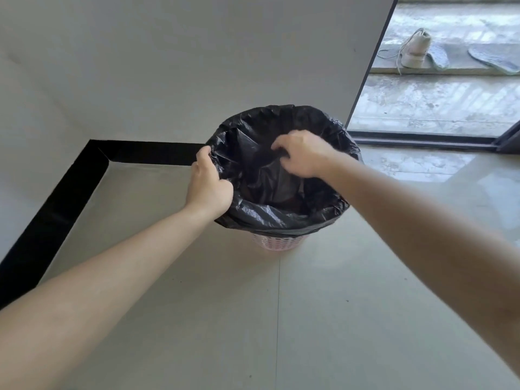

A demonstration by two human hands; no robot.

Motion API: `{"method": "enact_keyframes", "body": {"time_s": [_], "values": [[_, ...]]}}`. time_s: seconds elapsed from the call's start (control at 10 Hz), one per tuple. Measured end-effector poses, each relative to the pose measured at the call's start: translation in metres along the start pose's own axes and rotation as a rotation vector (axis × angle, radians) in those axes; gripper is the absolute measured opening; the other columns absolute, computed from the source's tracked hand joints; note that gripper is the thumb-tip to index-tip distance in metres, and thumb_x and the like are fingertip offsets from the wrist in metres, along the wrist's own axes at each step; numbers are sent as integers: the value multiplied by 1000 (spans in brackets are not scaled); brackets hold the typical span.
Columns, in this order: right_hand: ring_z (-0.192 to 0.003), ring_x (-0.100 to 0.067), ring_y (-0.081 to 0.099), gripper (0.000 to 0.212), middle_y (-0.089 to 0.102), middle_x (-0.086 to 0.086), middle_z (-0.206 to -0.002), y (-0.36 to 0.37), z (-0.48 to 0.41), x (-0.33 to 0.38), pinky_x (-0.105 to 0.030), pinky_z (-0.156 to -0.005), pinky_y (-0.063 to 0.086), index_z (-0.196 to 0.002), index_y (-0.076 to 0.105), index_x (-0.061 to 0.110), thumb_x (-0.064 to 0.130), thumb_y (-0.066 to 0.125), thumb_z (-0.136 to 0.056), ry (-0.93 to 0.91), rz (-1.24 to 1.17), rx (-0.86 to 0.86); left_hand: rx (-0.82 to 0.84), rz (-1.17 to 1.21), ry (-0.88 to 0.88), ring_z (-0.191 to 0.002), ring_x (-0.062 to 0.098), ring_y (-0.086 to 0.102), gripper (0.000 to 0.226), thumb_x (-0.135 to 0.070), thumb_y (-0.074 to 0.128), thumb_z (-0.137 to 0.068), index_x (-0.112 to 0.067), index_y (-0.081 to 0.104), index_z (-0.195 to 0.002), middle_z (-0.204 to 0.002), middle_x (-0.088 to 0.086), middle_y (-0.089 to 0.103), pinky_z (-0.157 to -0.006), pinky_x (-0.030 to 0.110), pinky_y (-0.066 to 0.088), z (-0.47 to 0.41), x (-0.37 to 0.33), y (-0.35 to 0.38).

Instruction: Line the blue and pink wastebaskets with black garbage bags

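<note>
The pink wastebasket (277,243) stands on the floor by the wall, only its perforated lower part showing. A black garbage bag (281,218) lies inside it, its edge folded out over the whole rim. My left hand (208,187) grips the bag's folded edge at the basket's left rim. My right hand (301,153) hovers over the opening with curled fingers pinching the bag's inner film. No blue wastebasket is in view.
A white wall with a black baseboard (56,209) runs behind and to the left of the basket. Pale floor tiles (281,319) lie in front. At the right, a sliding door track (422,139) leads to a concrete ledge with a white sneaker (416,49) and insoles.
</note>
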State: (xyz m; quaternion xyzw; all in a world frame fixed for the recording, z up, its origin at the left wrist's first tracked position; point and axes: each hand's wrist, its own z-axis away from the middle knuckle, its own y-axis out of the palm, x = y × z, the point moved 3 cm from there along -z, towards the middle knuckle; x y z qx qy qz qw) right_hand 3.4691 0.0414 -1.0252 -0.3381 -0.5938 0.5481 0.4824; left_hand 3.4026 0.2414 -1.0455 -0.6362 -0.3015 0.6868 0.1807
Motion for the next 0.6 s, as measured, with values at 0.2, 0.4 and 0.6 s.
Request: {"method": "enact_keyframes", "body": {"time_s": [0.2, 0.4, 0.6], "values": [[-136, -38, 30, 50, 42, -14, -144, -18, 40, -29, -52, -110, 29, -136, 53, 32, 42, 49, -87, 178, 39, -218, -112, 32, -104, -104, 20, 45, 68, -8, 45, -82, -21, 23, -145, -139, 5, 38, -87, 32, 35, -30, 18, -18], [-144, -25, 27, 53, -1, 0, -164, 7, 47, -52, -39, -111, 29, -145, 43, 31, 34, 39, -93, 260, -377, -151, -209, 154, 58, -110, -9, 33, 66, -36, 43, -91, -12, 23, -149, -149, 10, 28, -93, 15, 23, -12, 7, 2], [-146, -26, 24, 56, 4, 0, -165, 4, 49, -49, -44, -110, 31, -146, 41, 31, 40, 35, -91, 261, -366, -183, -230, -106, 194, -137, 30, 28, 62, -47, 32, -93, -11, 39, -143, -149, 20, 29, -111, 39, 25, 3, 5, -3]]}}
